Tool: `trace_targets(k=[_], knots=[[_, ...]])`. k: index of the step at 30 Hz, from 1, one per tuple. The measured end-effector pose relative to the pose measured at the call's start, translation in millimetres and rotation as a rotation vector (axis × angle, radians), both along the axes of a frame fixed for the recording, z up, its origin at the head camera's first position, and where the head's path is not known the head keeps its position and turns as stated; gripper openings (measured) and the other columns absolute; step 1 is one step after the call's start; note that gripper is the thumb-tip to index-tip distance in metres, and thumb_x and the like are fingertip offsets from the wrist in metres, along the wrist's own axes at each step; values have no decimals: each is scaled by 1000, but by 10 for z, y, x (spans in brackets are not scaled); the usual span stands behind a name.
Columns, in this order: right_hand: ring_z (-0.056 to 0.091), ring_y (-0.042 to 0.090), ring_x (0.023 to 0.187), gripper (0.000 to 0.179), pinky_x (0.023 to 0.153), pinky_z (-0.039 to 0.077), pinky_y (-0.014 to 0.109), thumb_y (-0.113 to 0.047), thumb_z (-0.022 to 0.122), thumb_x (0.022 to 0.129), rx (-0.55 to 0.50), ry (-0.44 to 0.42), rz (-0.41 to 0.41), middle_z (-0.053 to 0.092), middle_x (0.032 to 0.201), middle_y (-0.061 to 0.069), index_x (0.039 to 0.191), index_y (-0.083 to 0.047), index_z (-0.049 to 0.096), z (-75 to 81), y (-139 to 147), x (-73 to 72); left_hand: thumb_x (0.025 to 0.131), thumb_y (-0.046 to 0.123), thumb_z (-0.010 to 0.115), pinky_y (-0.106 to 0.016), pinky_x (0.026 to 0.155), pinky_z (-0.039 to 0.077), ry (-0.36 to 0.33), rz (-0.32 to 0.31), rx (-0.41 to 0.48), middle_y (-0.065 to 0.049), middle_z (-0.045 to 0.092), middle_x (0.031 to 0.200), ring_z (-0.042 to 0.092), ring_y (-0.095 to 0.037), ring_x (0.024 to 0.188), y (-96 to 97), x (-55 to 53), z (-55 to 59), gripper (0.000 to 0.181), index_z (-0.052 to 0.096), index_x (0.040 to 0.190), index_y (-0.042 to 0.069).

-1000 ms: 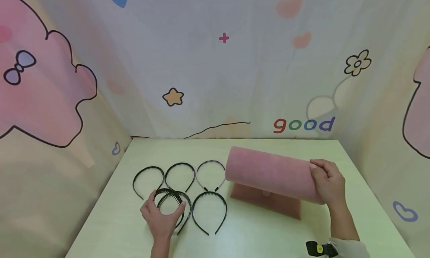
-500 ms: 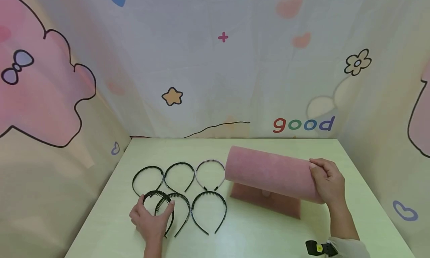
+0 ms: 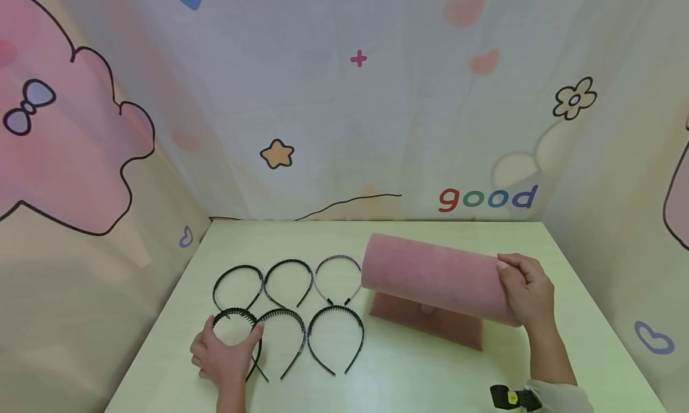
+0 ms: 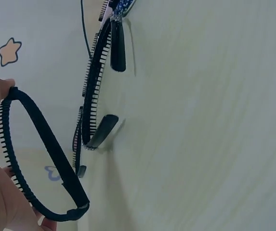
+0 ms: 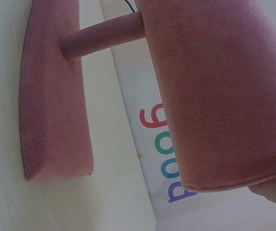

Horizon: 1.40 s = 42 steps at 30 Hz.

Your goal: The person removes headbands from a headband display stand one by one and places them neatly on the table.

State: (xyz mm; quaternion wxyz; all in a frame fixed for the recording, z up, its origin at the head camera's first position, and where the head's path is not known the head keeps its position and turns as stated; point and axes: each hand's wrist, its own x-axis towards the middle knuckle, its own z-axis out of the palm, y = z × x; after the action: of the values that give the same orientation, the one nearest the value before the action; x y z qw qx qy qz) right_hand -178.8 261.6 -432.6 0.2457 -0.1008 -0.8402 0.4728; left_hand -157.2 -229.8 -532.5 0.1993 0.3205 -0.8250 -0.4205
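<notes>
My left hand (image 3: 223,356) holds a black toothed headband (image 4: 46,134) between thumb and fingers. In the left wrist view, this headband is raised off the table. It overlaps another black headband (image 3: 278,311) in the head view; a third black headband (image 3: 361,335) lies right of that one. On the right, my right hand (image 3: 530,290) grips the end of a pink plush roll (image 3: 436,275), the top of a headband stand. A short post (image 5: 101,36) joins the roll to its flat pink base (image 5: 56,110), which rests on the table.
Behind the front headbands, two black headbands (image 3: 237,268) and a pale lilac one (image 3: 338,257) lie in a row. The lilac headband's right side is close to the roll. A printed curtain (image 3: 323,102) encloses the pale table (image 3: 177,365) at the back and sides.
My left hand has moved left and slightly toward me with the headband, uncovering more of the headband beside it. My right hand and the pink stand have stayed in place.
</notes>
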Motion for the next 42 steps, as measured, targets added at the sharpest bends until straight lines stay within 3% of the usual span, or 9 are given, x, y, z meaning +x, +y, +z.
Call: trace_targets(k=[7,11,22,32,42], knots=[[47,1,100,28,85,33,21,-22,57,91,-6,21,0,56,110,-7,110,-4,67,8,13,8,55,50,85,-61,85,16,-66,20,63,-22,22,133,17,-43,118,-131,-25,-28,107,32,142,16],[47,1,100,28,84,33,21,-22,57,91,-10,25,-1,56,109,-7,110,-4,67,19,9,4,57,45,86,-61,84,14,-67,27,103,-22,19,134,14,-44,119,-205,-40,-30,105,33,142,15],[48,1,100,28,85,34,22,-23,58,90,-37,5,-31,56,109,-9,110,-5,67,-3,50,38,62,47,82,-61,82,12,-143,-14,158,-28,14,135,9,-47,117,-282,-126,-144,106,25,145,11],[48,-1,97,25,82,34,20,-21,59,90,-74,48,-29,57,105,-10,107,-5,68,-54,6,23,63,52,78,-63,83,9,-246,-8,163,-31,9,135,5,-49,117,-377,-165,-330,107,23,145,11],[48,1,100,26,84,34,21,-22,58,91,-41,36,-28,57,107,-8,107,-4,67,-51,4,-9,63,47,80,-65,85,6,-288,-29,129,-34,5,135,3,-50,116,-387,-199,-361,105,24,144,9]])
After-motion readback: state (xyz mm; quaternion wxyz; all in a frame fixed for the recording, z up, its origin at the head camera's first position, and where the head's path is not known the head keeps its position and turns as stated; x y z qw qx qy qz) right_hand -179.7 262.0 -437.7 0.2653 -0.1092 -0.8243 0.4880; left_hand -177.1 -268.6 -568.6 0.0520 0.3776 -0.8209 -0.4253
